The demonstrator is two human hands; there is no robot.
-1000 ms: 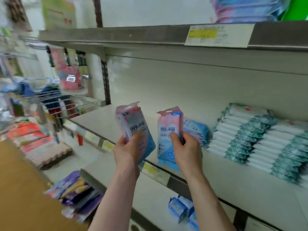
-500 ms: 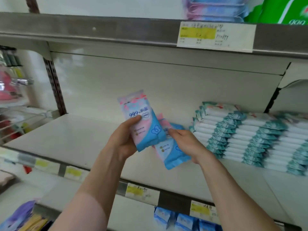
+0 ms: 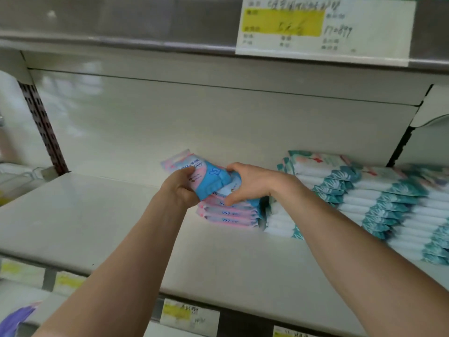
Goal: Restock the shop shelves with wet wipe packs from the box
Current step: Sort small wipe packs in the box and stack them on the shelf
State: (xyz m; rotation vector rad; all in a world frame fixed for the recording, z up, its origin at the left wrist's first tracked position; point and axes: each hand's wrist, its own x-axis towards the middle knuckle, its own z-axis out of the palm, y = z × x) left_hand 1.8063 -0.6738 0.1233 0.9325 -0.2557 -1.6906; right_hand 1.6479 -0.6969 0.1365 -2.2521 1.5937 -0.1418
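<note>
My left hand (image 3: 178, 188) grips a pink and blue wet wipe pack (image 3: 204, 175), tilted, just above a small stack of the same packs (image 3: 228, 212) lying on the white shelf (image 3: 97, 227). My right hand (image 3: 250, 183) rests on top of that stack, fingers curled over the upper pack and touching the blue end of the pack that the left hand holds. Whether the right hand still grips a pack of its own is hard to tell. The box is out of view.
Rows of white and teal wipe packs (image 3: 364, 200) fill the shelf to the right of the stack. Bare shelf lies to the left. The shelf above (image 3: 145, 32) hangs low with a price label (image 3: 323, 27). Price tags (image 3: 189, 314) line the front edge.
Both hands have moved forward and down to the stack on the shelf. The right hand's pack has come down onto the stack; the left hand's pack has tilted over it.
</note>
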